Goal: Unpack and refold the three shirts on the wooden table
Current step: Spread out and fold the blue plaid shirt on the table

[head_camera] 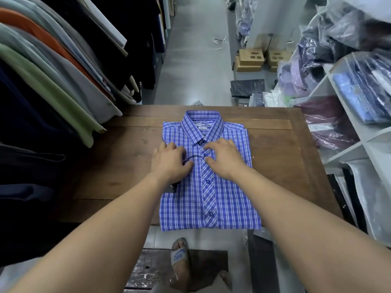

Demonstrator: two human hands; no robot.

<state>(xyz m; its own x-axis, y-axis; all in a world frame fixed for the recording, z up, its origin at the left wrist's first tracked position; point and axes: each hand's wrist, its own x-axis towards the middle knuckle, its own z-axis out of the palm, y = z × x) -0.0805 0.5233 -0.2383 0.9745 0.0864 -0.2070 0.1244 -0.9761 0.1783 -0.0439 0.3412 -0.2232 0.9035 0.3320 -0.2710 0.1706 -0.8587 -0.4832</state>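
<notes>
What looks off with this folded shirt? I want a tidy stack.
The blue plaid shirt overhangs the near edge of the wooden table, and a dark tag on a string pokes out beneath the left hand.

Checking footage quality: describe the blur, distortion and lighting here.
Head view: wide-angle bending at the edges, curving the shelf; bags upper right smeared; shirt and both hands, left, right, sharp; light even, shadows soft.

Clothing stockroom: hanging garments [53,66], bagged shirts [359,96].
</notes>
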